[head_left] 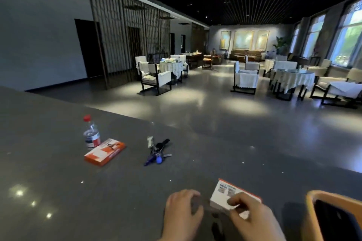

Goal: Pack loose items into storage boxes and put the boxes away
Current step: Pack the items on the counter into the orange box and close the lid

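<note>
Now right hand [252, 215] pinches white-orange box [225, 194]; left hand [182, 211] curled, grip unclear.

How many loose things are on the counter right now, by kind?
Orange-and-white boxes: 2, one flat box near the bottle, one box under the right hand
Bottle: 1
Bunch of keys: 1
Orange container: 1
Total: 5
</note>
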Motion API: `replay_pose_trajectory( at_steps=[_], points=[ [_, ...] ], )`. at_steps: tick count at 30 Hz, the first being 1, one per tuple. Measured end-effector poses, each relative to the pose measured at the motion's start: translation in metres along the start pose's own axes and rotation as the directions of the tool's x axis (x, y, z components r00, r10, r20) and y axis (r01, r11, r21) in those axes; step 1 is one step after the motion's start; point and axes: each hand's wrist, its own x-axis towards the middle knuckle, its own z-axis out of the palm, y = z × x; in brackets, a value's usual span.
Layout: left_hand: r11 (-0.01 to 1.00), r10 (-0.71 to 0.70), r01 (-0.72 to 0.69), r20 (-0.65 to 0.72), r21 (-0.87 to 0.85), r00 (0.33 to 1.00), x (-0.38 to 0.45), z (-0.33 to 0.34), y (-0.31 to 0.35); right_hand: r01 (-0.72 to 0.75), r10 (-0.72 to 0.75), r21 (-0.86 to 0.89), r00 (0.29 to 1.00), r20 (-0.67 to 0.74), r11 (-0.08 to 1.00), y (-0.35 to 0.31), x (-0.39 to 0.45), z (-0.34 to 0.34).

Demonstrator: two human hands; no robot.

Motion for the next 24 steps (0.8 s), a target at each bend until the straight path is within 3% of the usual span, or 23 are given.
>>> replay_pose_trajectory(
  at_steps=[5,11,17,24],
  points=[
    [0.998,-0.028,0.029,-0.023,0.059,0.999,0.028,-0.059,-0.067,0.049,-0.043,-0.035,0.987,0.157,0.998,-0.04,0.033,0.081],
    [0.993,-0.057,0.055,0.022,0.101,0.998,0.077,-0.089,-0.142,0.047,-0.019,-0.112,0.971,0.237,0.993,-0.084,0.103,0.153],
    [0.991,-0.041,0.03,0.077,0.132,0.996,0.144,-0.095,-0.197,0.093,-0.025,-0.247,0.964,0.264,0.964,-0.117,0.189,0.206],
    [0.996,0.008,-0.019,0.117,0.091,0.993,0.225,-0.063,-0.209,0.041,0.059,-0.342,0.959,0.278,0.939,-0.114,0.246,0.236]
  ],
)
